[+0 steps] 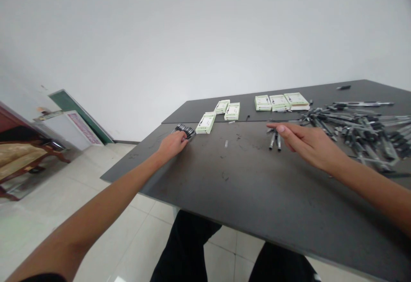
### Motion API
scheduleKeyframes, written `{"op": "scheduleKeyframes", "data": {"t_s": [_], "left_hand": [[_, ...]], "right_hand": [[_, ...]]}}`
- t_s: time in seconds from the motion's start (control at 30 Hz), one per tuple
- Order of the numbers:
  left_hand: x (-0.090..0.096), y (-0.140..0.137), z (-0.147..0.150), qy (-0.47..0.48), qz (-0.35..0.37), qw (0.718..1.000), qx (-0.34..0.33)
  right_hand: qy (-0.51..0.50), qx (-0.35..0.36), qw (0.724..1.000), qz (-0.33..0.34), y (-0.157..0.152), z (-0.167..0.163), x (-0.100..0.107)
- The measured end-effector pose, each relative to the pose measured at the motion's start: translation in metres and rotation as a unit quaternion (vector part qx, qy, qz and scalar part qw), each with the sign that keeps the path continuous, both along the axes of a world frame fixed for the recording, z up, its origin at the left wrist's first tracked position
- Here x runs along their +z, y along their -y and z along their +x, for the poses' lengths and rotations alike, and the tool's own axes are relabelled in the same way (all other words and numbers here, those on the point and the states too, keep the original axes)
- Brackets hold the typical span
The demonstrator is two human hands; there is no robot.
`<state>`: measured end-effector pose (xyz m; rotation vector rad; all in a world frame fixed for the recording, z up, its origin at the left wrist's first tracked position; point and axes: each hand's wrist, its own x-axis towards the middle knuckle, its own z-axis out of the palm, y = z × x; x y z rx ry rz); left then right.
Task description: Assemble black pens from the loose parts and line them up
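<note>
On the left part of the dark table, my left hand (173, 145) is closed over a row of black-capped pens (189, 132) lying side by side. Their ends stick out past my thumb and fingers. My right hand (303, 141) is above the table further right, index finger stretched to the left and thumb alongside it. Just under those fingertips are two clear pens (275, 140) with dark ends; their far ends are hidden by the hand. A loose pile of pens (362, 132) lies to the right of my right hand.
Green-and-white boxes (205, 123) lie beside my left hand, and more boxes (279, 102) stand farther back. A small clear strip (226, 143) and a black pen cap (248, 117) rest on the table (244, 188). A single pen (343, 87) lies at the back right. Wooden furniture (25, 158) is at left.
</note>
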<state>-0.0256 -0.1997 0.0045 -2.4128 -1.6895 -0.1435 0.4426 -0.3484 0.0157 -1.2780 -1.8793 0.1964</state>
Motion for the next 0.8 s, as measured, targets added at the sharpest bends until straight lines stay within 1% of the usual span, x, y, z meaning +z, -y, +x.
{"op": "scheduleKeyframes", "data": {"t_s": [0.1, 0.3, 0.67, 0.8], "left_hand": [[-0.0006, 0.0006, 0.0016, -0.005, 0.009, 1.000, 0.002], [-0.0026, 0.0036, 0.0022, 0.003, 0.035, 0.999, 0.001], [-0.0064, 0.0053, 0.0021, -0.013, 0.076, 0.997, -0.023], [-0.0070, 0.0090, 0.0031, -0.019, 0.106, 0.993, -0.054]], "right_hand": [[0.015, -0.018, 0.999, -0.038, -0.0003, 0.0005, -0.0014], [0.014, -0.017, 0.998, -0.053, -0.0028, 0.0024, -0.0062], [0.003, -0.011, 1.000, -0.023, -0.0009, 0.0019, 0.0006], [0.004, -0.023, 1.000, -0.018, -0.0009, 0.0030, 0.0018]]}}
